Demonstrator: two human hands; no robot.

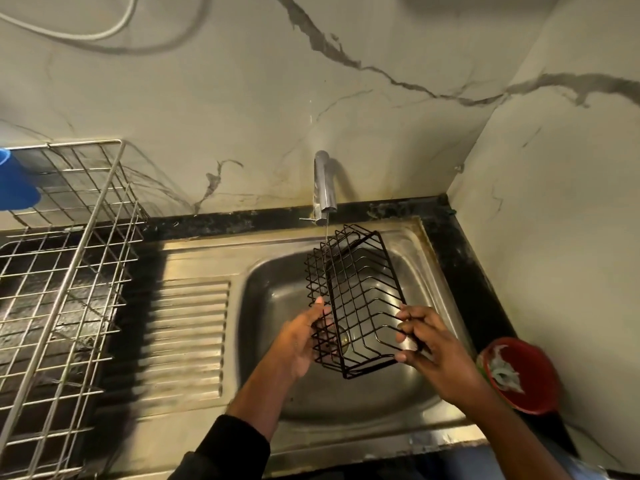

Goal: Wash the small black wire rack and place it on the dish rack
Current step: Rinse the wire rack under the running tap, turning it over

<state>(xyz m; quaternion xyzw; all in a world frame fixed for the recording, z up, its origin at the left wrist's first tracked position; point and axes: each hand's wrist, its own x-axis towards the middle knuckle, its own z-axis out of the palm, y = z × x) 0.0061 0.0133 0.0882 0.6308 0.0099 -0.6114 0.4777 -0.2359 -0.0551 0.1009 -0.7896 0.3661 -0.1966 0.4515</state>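
The small black wire rack [356,292] hangs tilted over the steel sink basin [277,306], its far end under a thin stream of water from the tap [323,183]. My left hand [304,336] grips the rack's near left side. Fingers of my right hand [427,344] curl around the wires at its near right corner. The silver wire dish rack [69,271] stands on the counter at the left, apart from both hands.
A blue plastic cup [14,185] sits in the dish rack's far left corner. A red bowl [519,374] with soapy residue rests on the dark counter right of the sink. The ribbed drainboard [187,337] lies between sink and dish rack. Marble walls close the back and right.
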